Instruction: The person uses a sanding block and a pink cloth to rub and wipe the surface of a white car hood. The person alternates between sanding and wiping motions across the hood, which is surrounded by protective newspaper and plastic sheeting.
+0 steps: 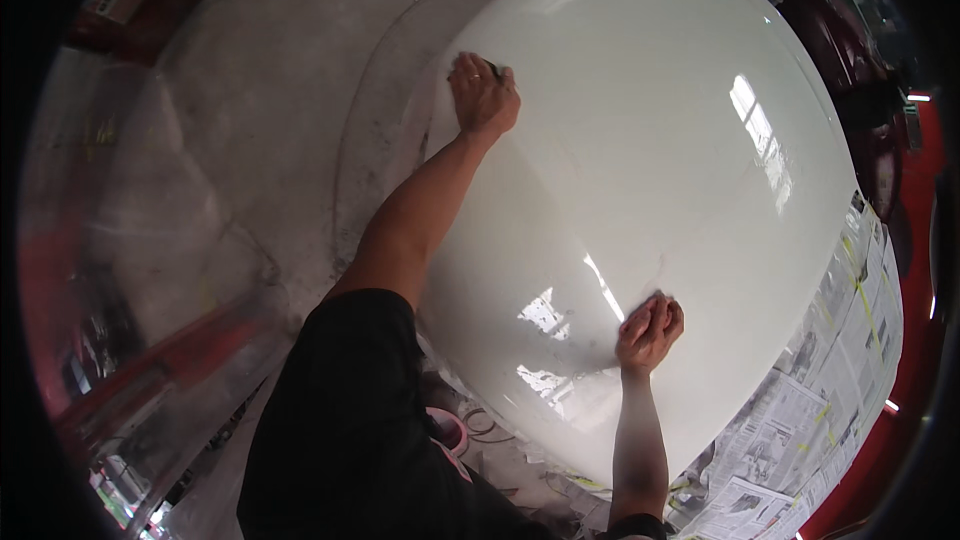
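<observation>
A large, glossy white vehicle panel [640, 160], curved like a hood, fills the middle and right. My left hand [484, 98] presses on its far left edge, arm stretched out. A small dark, flat thing [494, 70] shows between its thumb and fingers; most of it is hidden under the palm. Nearer and further right, my right hand [651, 333] rests on the panel with curled fingers. What lies under those fingers, if anything, is hidden. Faint smudges mark the white surface just beyond it.
Newspaper sheets [800, 420] with yellow-green tape cover the area along the panel's right side. A pink roll [448, 430] sits low beside my dark sleeve. Grey concrete floor [270, 90] spreads to the left. A dark red vehicle part [835, 40] stands beyond the panel at right.
</observation>
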Demonstrator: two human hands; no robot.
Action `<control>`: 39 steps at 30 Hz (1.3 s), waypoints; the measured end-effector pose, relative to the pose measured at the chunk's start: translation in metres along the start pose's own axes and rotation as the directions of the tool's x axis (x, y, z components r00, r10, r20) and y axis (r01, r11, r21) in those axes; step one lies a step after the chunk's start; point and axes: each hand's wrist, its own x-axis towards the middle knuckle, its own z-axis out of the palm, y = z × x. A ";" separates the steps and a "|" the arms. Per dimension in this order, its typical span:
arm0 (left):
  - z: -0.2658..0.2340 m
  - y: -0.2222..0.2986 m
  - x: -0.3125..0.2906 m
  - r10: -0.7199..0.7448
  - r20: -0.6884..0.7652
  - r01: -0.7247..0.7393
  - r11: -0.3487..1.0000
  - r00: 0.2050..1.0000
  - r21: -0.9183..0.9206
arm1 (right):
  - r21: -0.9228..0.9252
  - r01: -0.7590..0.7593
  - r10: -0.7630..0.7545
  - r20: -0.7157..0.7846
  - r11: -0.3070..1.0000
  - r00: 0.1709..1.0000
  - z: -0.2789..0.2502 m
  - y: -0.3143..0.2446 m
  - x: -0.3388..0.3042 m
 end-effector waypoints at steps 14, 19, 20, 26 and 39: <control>-0.102 -0.040 -0.328 0.472 0.259 -0.440 0.881 0.842 -0.175 | -0.175 0.147 -0.154 -0.029 0.973 0.988 0.003 0.012 -0.005; -0.096 -0.047 -0.335 0.490 0.210 -0.457 0.869 0.846 -0.189 | -0.181 0.265 -0.289 -0.125 0.947 0.949 -0.006 0.007 -0.007; -0.094 -0.046 -0.333 0.493 0.208 -0.457 0.867 0.845 -0.197 | -0.161 0.119 -0.142 -0.141 0.980 0.980 -0.002 0.008 -0.009; -0.080 -0.056 -0.330 0.525 0.169 -0.512 0.851 0.834 -0.115 | -0.049 -0.194 0.172 -0.293 0.980 0.941 0.018 -0.025 -0.034; -0.065 -0.050 -0.345 0.483 0.360 -0.490 0.868 0.798 -0.076 | -0.099 -0.641 0.577 -0.350 0.761 0.738 -0.052 -0.077 -0.303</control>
